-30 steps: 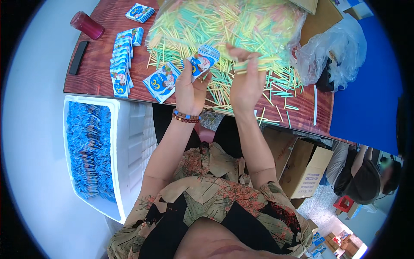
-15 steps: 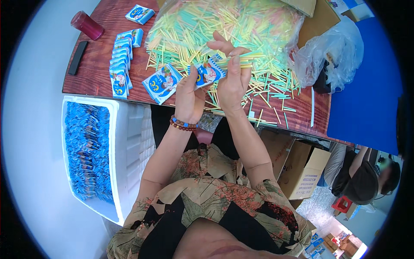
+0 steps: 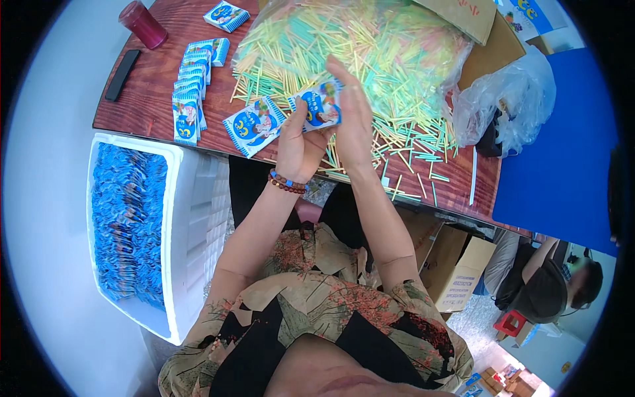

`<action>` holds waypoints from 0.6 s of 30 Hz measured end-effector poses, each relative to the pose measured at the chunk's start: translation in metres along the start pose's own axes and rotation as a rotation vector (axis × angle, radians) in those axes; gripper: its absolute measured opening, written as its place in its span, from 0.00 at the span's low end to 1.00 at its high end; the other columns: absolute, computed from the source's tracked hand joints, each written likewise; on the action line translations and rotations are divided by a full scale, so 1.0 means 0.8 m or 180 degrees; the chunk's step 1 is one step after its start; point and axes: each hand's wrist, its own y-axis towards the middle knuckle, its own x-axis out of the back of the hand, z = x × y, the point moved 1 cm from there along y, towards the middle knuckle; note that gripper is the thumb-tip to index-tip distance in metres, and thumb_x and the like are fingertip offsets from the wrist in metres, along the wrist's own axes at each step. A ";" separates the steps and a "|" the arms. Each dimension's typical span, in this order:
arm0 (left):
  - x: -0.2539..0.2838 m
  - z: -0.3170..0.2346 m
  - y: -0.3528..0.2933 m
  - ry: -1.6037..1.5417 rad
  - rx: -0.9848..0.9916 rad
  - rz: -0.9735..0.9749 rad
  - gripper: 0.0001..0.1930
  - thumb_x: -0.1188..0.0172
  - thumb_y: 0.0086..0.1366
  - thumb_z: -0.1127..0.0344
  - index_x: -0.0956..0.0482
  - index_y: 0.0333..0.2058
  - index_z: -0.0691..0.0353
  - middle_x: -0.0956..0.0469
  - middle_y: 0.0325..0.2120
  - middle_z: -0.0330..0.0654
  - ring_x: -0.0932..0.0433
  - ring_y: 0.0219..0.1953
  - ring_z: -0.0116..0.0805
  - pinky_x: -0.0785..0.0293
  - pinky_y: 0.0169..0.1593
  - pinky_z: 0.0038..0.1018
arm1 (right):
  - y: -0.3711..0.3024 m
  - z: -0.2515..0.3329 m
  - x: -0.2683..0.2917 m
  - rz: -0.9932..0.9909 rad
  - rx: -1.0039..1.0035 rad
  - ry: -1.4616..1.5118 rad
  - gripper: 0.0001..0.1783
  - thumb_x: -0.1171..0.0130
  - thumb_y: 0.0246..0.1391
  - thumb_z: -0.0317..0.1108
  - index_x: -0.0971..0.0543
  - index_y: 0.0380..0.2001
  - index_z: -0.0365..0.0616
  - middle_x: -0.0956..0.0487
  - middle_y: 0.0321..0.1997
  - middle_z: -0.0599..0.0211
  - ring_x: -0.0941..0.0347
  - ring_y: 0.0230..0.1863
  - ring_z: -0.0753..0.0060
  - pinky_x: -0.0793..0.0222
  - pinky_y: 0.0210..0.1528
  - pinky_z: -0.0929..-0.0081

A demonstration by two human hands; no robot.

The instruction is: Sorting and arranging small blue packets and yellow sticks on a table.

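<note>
Pinched between thumb and fingers of my left hand [image 3: 299, 147] is a blue-and-white printed packet [image 3: 313, 107]. My right hand [image 3: 354, 126] stands against the packet's right end, fingers stretched out and palm turned toward it. Whether any sticks are inside the packet or behind that palm is hidden. Another packet [image 3: 253, 126] of the same print is at the table's near edge, just left of my left hand. Beyond both hands spreads a heap of thin yellow, green and pink sticks [image 3: 291, 49], partly in a clear plastic bag [image 3: 403, 40].
An overlapping row of packets [image 3: 187, 119] lies on the left, near a black bar [image 3: 124, 75] and a red cup [image 3: 147, 28]. A white foam box [image 3: 173, 245] full of blue packets stands below. Rightward are a plastic bag [image 3: 529, 79], cartons [image 3: 466, 271] and a seated person [image 3: 542, 278].
My right hand has swung upright against the packet's end. The several sticks it held between its fingers no longer show. The whole view has shifted slightly.
</note>
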 end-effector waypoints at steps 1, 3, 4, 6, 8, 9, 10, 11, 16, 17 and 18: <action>0.004 -0.004 0.000 -0.0013 -0.0032 -0.0006 0.17 0.49 0.70 0.54 0.27 0.49 0.60 0.22 0.45 0.39 0.22 0.45 0.32 0.26 0.50 0.32 | 0.001 0.004 -0.005 0.0256 -0.0256 -0.0572 0.24 0.58 0.66 0.41 0.33 0.58 0.37 0.36 0.65 0.53 0.46 0.69 0.58 0.54 0.69 0.65; 0.005 -0.008 -0.001 -0.0229 0.0063 0.0084 0.18 0.49 0.70 0.53 0.30 0.52 0.57 0.23 0.47 0.38 0.24 0.47 0.32 0.27 0.52 0.34 | 0.004 0.003 0.006 0.0442 0.0050 -0.0908 0.26 0.58 0.67 0.43 0.35 0.60 0.36 0.35 0.65 0.52 0.45 0.68 0.58 0.53 0.69 0.65; 0.011 -0.009 0.001 -0.0308 0.0047 0.0235 0.19 0.47 0.69 0.53 0.30 0.52 0.56 0.24 0.47 0.38 0.25 0.49 0.32 0.28 0.54 0.35 | 0.009 0.006 0.017 0.0466 -0.0027 -0.1028 0.26 0.58 0.66 0.44 0.34 0.60 0.36 0.35 0.64 0.52 0.44 0.68 0.58 0.52 0.68 0.66; 0.012 -0.008 0.003 -0.0347 -0.0002 0.0187 0.19 0.46 0.68 0.53 0.30 0.52 0.56 0.23 0.47 0.38 0.25 0.49 0.32 0.29 0.54 0.35 | 0.012 0.018 0.014 0.0160 -0.0255 -0.0772 0.22 0.54 0.65 0.40 0.29 0.56 0.37 0.31 0.61 0.54 0.37 0.64 0.62 0.45 0.65 0.68; 0.013 -0.006 0.005 -0.0433 -0.0110 0.0176 0.18 0.42 0.66 0.54 0.29 0.50 0.56 0.23 0.45 0.37 0.25 0.49 0.32 0.30 0.55 0.36 | 0.008 0.006 0.008 0.0401 -0.0265 -0.1079 0.20 0.52 0.65 0.38 0.26 0.54 0.38 0.27 0.57 0.57 0.33 0.59 0.66 0.41 0.61 0.71; 0.014 -0.006 0.007 -0.0447 -0.0116 0.0189 0.18 0.42 0.66 0.54 0.29 0.50 0.56 0.23 0.45 0.37 0.25 0.49 0.32 0.30 0.55 0.36 | 0.007 0.003 0.006 0.0615 -0.0272 -0.1379 0.17 0.51 0.64 0.36 0.24 0.51 0.39 0.24 0.53 0.60 0.29 0.54 0.70 0.36 0.56 0.74; 0.015 -0.008 0.008 -0.0370 -0.0078 0.0177 0.18 0.43 0.66 0.55 0.29 0.50 0.56 0.23 0.45 0.37 0.25 0.49 0.32 0.29 0.55 0.36 | 0.009 0.003 0.008 0.0625 -0.0261 -0.1391 0.17 0.51 0.64 0.36 0.24 0.51 0.39 0.24 0.53 0.60 0.29 0.54 0.70 0.36 0.56 0.74; 0.016 -0.010 0.008 -0.0294 -0.0052 0.0150 0.17 0.43 0.66 0.55 0.29 0.50 0.56 0.23 0.45 0.37 0.25 0.49 0.32 0.29 0.55 0.35 | 0.012 0.008 0.004 0.0533 -0.0416 -0.1143 0.16 0.51 0.64 0.36 0.23 0.49 0.38 0.23 0.50 0.62 0.29 0.51 0.73 0.36 0.55 0.76; 0.016 -0.026 0.005 -0.0786 -0.0200 0.0216 0.17 0.43 0.67 0.56 0.28 0.51 0.56 0.23 0.45 0.38 0.24 0.47 0.33 0.28 0.54 0.34 | 0.017 0.010 -0.011 0.0138 -0.0480 -0.0420 0.16 0.49 0.64 0.36 0.21 0.46 0.36 0.21 0.46 0.67 0.29 0.47 0.79 0.36 0.53 0.78; 0.017 -0.029 0.004 -0.0792 -0.0230 0.0206 0.17 0.43 0.67 0.56 0.28 0.51 0.56 0.23 0.45 0.38 0.24 0.47 0.33 0.28 0.54 0.34 | 0.013 0.010 -0.015 -0.0055 -0.0356 -0.0143 0.15 0.49 0.63 0.35 0.21 0.46 0.36 0.21 0.45 0.68 0.29 0.47 0.79 0.35 0.53 0.77; 0.018 -0.033 0.006 -0.0686 -0.0303 0.0300 0.17 0.43 0.67 0.56 0.28 0.51 0.55 0.23 0.45 0.37 0.25 0.48 0.32 0.29 0.54 0.34 | 0.010 0.010 -0.017 0.0217 -0.0345 -0.0705 0.15 0.47 0.61 0.32 0.23 0.48 0.37 0.20 0.44 0.67 0.28 0.48 0.78 0.35 0.53 0.77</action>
